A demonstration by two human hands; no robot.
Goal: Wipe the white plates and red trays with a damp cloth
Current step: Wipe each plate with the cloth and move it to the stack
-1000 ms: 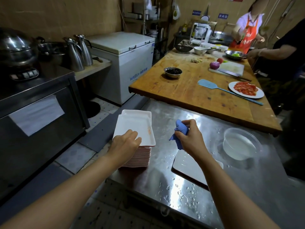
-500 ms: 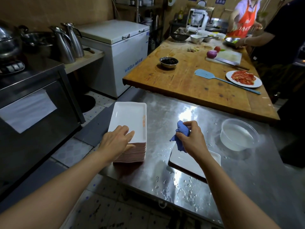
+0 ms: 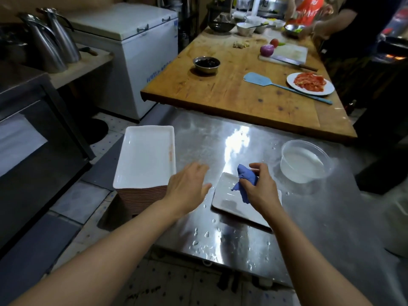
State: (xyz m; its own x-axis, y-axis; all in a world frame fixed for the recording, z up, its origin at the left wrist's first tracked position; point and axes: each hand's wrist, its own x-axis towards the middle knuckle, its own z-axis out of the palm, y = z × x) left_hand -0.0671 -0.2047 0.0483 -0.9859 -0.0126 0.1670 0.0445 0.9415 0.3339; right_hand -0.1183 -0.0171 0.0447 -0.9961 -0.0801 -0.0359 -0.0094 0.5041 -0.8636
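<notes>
Left hand (image 3: 187,191) off glossy plate stack (image 3: 146,161)

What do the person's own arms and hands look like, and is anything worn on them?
Both forearms are bare as far as the picture shows: no sleeves reach into view. The left hand and right hand wear no gloves. No watch, ring, bracelet or marking is visible on either wrist or hand.

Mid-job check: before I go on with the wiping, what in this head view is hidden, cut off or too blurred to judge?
- Single white plate: its right part is covered by the right hand and blue cloth, so how clean it is there is unknown.
- Left hand: fingertips motion-blurred; contact with the plate stack cannot be told.
- Plate stack: lower plates show edges only.
- Clear tub: water level unclear.
</notes>
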